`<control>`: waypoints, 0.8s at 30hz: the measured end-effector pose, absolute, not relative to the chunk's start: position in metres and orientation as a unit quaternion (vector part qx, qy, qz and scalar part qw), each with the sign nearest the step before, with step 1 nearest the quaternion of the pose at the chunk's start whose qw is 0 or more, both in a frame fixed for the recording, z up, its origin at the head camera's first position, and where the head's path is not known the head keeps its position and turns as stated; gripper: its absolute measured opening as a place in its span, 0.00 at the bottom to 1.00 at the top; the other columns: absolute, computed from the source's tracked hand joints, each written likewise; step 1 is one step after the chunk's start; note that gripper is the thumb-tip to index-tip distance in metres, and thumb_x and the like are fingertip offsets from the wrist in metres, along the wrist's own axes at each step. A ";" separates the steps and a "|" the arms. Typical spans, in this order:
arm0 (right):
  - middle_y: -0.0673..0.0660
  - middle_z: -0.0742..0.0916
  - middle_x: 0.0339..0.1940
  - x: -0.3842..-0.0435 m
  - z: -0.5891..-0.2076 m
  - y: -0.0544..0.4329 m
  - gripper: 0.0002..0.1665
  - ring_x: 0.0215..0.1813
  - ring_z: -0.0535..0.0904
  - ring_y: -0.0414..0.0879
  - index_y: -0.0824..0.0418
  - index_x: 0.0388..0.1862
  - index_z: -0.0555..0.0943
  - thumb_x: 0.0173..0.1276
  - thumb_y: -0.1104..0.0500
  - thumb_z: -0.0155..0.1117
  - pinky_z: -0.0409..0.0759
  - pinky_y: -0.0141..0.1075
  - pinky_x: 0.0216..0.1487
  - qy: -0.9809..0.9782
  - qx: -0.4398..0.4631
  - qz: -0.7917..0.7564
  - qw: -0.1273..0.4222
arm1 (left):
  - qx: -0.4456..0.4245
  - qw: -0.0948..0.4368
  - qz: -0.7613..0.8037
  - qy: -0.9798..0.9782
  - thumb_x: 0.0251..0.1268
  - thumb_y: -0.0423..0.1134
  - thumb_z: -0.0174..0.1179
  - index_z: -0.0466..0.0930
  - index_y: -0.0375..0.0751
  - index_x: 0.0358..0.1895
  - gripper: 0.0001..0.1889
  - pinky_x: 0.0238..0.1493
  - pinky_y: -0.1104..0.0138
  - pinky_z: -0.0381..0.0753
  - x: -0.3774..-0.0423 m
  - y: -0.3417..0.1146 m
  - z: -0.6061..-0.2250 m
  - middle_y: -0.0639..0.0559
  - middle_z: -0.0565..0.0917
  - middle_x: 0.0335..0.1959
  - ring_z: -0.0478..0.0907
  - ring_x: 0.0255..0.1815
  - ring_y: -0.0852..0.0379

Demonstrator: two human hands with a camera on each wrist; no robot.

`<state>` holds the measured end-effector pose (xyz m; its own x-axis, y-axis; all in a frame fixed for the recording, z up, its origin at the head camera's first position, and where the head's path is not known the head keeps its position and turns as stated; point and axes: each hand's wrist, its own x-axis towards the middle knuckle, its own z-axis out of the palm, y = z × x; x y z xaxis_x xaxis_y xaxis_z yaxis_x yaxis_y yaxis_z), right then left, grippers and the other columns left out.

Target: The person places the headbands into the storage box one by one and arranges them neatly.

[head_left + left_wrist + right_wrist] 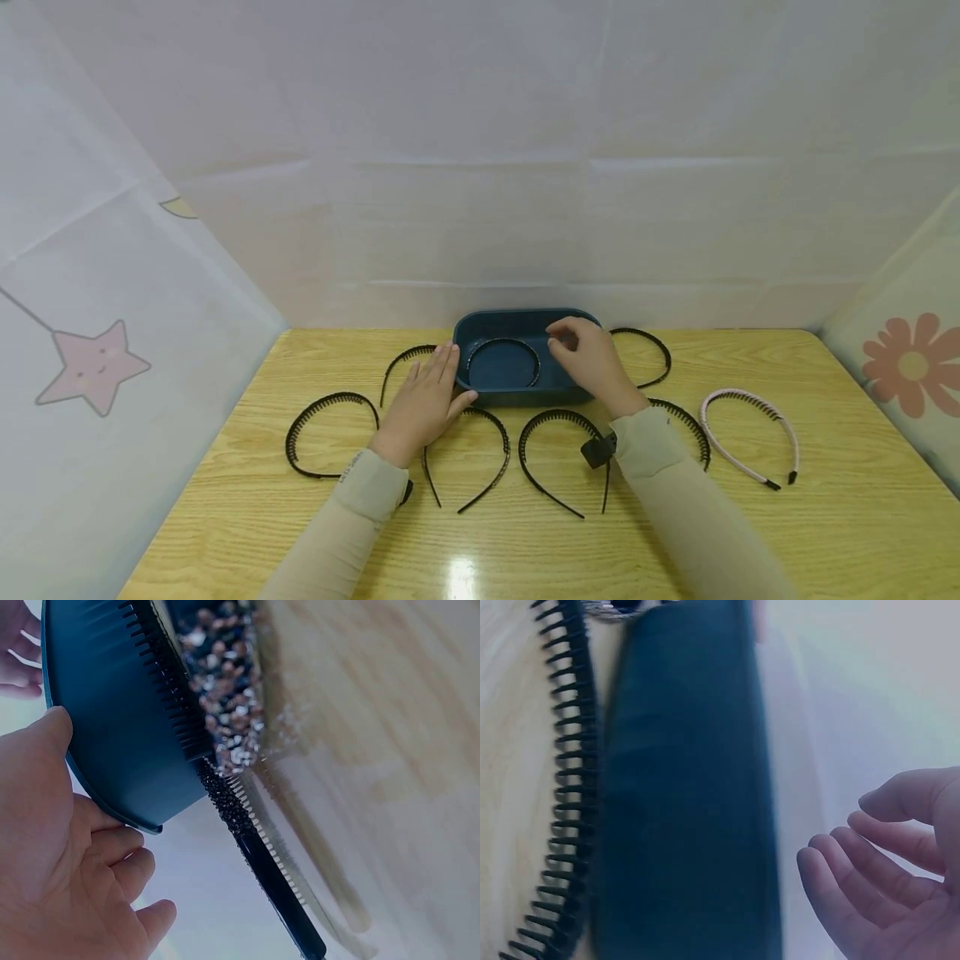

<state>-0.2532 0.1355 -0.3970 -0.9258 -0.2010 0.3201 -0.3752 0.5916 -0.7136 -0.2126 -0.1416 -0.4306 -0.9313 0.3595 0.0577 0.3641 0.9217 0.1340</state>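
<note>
A dark blue bin [525, 398] stands at the back of the table with a black headband [504, 341] lying in it. My left hand [426, 408] rests on the bin's left end, its fingers extended along the rim and the thumb by the front corner. In the left wrist view the thumb [56, 731] touches the rim. Over the bin's right part hovers my right hand [588, 354], fingers loosely bent. Nothing shows between those fingers [870, 870] in the right wrist view. A black headband with sparkly trim [504, 433] lies just in front of the bin, below my left hand.
Several black toothed headbands lie about the bin: one at the left [300, 417], one at front centre [555, 414], one behind at right [660, 343]. A pink headband [750, 394] lies far right. A white patterned cloth [480, 208] hangs behind the wooden table [540, 558].
</note>
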 end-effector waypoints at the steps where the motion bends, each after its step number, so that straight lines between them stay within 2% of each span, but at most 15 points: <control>1: 0.62 0.86 0.49 -0.251 -0.395 0.139 0.13 0.43 0.82 0.53 0.65 0.55 0.84 0.75 0.62 0.62 0.82 0.48 0.42 -0.883 0.162 0.426 0.110 | -0.184 0.015 -0.072 -0.980 0.81 0.63 0.40 0.41 0.35 0.82 0.43 0.80 0.44 0.47 -0.213 -0.142 -0.430 0.41 0.44 0.83 0.42 0.83 0.46; 5: 0.62 0.86 0.49 -0.243 -0.389 0.154 0.14 0.45 0.83 0.55 0.65 0.55 0.84 0.76 0.62 0.61 0.83 0.49 0.44 -0.876 0.158 0.436 0.132 | -0.184 0.016 -0.074 -0.980 0.81 0.62 0.40 0.41 0.35 0.82 0.43 0.80 0.44 0.48 -0.213 -0.142 -0.431 0.40 0.45 0.83 0.42 0.83 0.45; 10: 0.64 0.85 0.53 -0.235 -0.385 0.184 0.15 0.49 0.82 0.57 0.66 0.57 0.83 0.77 0.61 0.60 0.85 0.54 0.49 -0.879 0.155 0.424 0.154 | -0.184 0.015 -0.071 -0.980 0.81 0.63 0.40 0.41 0.35 0.82 0.43 0.80 0.44 0.49 -0.213 -0.141 -0.431 0.40 0.45 0.83 0.42 0.83 0.45; 16: 0.68 0.83 0.55 -0.223 -0.377 0.230 0.17 0.51 0.81 0.61 0.68 0.57 0.82 0.79 0.59 0.57 0.83 0.58 0.50 -0.892 0.129 0.396 0.177 | -0.190 0.024 -0.075 -0.979 0.81 0.61 0.42 0.43 0.33 0.82 0.43 0.80 0.44 0.48 -0.212 -0.139 -0.427 0.39 0.46 0.83 0.44 0.83 0.44; 24: 0.70 0.81 0.58 -0.209 -0.369 0.281 0.21 0.53 0.80 0.65 0.69 0.62 0.80 0.81 0.55 0.53 0.81 0.62 0.51 -0.913 0.097 0.358 0.167 | -0.179 0.009 -0.072 -0.981 0.81 0.63 0.40 0.40 0.35 0.82 0.43 0.81 0.45 0.44 -0.214 -0.140 -0.428 0.42 0.41 0.83 0.41 0.84 0.46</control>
